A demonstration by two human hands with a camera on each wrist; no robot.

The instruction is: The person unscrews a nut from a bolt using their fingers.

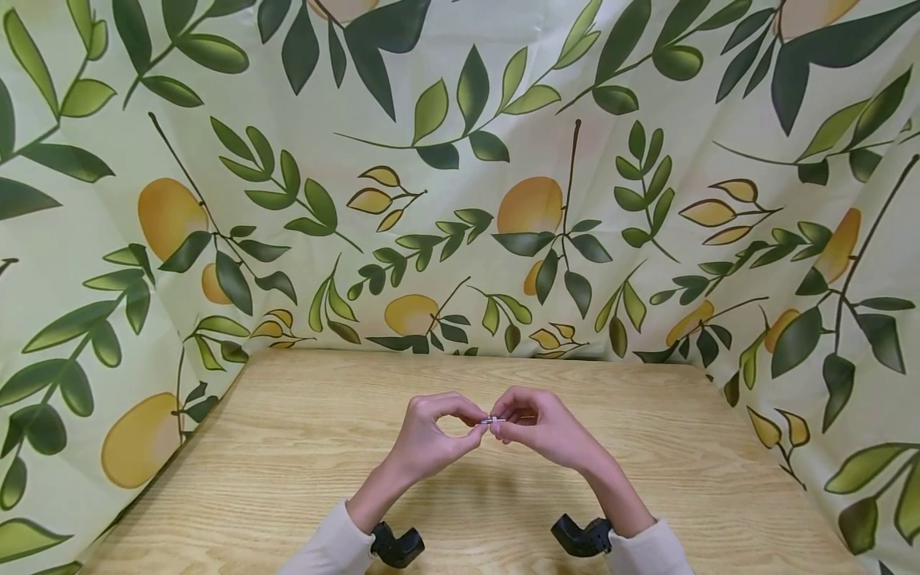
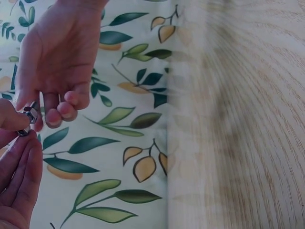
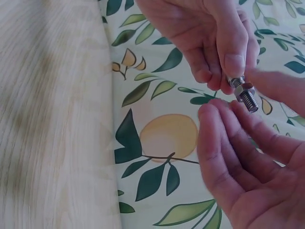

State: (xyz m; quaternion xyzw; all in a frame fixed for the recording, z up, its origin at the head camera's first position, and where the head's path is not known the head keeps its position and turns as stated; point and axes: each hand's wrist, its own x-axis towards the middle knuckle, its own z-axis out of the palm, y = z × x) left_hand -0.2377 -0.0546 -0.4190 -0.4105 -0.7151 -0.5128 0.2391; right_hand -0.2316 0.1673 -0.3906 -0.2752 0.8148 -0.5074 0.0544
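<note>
Both hands meet above the table, around a small metal bolt (image 3: 250, 102) with a nut (image 3: 244, 88) on its thread. My left hand (image 1: 440, 435) pinches one end of the bolt between thumb and fingertips, hiding that end. From the other side, my right hand (image 1: 549, 425) has its thumb and index finger about the nut. In the right wrist view the bolt's threaded end sticks out past the nut. The left wrist view shows the nut (image 2: 31, 114) close to the left thumb, with the right hand (image 2: 62, 62) palm side showing behind it.
A pale wood-grain table (image 1: 302, 415) lies under the hands. Cloth printed with leaves and fruit (image 1: 446, 239) hangs behind the table and along both sides. A black wrist-worn device (image 1: 398, 545) sits at the left wrist, and another device (image 1: 582, 537) at the right.
</note>
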